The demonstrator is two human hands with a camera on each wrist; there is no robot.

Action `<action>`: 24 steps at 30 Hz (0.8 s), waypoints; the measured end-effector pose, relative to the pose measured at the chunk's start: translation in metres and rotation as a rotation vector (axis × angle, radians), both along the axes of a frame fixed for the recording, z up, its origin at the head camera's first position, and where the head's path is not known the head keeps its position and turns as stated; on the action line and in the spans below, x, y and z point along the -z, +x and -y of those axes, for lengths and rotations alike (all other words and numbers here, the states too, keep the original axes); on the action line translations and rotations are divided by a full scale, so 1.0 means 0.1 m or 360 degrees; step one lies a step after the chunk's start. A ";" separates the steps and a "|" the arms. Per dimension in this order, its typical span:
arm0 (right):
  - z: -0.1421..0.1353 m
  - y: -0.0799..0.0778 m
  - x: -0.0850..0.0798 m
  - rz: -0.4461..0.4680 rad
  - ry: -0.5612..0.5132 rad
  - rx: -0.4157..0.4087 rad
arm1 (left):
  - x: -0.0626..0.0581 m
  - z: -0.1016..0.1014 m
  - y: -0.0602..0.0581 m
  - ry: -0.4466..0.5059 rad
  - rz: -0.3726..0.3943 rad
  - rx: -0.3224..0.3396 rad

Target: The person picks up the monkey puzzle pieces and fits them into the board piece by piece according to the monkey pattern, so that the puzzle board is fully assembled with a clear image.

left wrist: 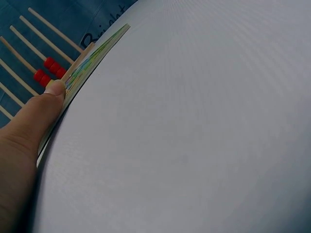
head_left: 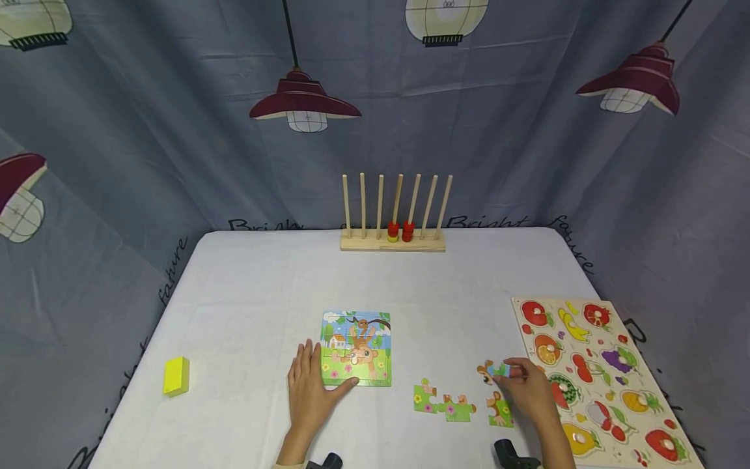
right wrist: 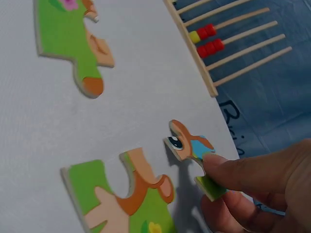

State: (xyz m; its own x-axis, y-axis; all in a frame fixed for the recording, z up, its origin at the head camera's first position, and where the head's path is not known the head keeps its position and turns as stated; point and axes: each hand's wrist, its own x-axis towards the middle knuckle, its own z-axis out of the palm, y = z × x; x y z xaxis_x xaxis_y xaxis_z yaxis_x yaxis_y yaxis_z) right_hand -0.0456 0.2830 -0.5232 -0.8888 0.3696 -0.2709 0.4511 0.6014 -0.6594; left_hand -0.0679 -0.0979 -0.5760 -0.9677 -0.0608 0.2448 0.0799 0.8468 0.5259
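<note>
While left fingers (head_left: pixel 306 359) stretch straight, right fingers (right wrist: pixel 248 212) pinch.

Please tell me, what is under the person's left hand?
The left hand lies over the white table, its thumb overlapping the lower edge of the square puzzle. The surface directly beneath the palm is covered, so I cannot tell what is there.

- Table (head_left: pixel 252 293): white
- Puzzle (head_left: pixel 355 348): blue above, green below, pink flowers
- Held piece (right wrist: pixel 190 144): brown, blue, green
- Block (head_left: pixel 176 376), table's nine o'clock: yellow
- Peg rack (head_left: pixel 363 244), twelve o'clock: pale tan; beads (head_left: pixel 407 232) red, yellow
- Fruit board (head_left: pixel 594 389), three o'clock: cream, fruit-patterned
- Curtain (head_left: pixel 469 143): grey-blue, maroon lamp pattern
</note>
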 end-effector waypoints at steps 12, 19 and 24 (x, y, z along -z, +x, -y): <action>0.11 -0.08 -0.07 0.0047 -0.0283 -0.0059 | 0.00 0.01 0.00 0.0009 0.0030 0.0011; 0.40 -0.20 -0.05 0.0031 -0.0515 -0.0100 | 0.00 0.02 0.00 -0.0007 0.0036 0.0004; 0.71 -0.34 -0.02 -0.0007 -0.0593 -0.0123 | 0.01 0.02 0.00 -0.0012 0.0051 0.0009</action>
State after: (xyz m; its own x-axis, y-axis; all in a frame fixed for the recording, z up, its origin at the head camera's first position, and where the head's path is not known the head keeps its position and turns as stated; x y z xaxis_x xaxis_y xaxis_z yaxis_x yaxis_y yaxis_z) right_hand -0.0792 0.2124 -0.5208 -0.9116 0.1783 -0.3704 0.4106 0.3518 -0.8412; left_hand -0.0678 -0.0998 -0.5766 -0.9754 -0.0537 0.2138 0.0676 0.8504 0.5218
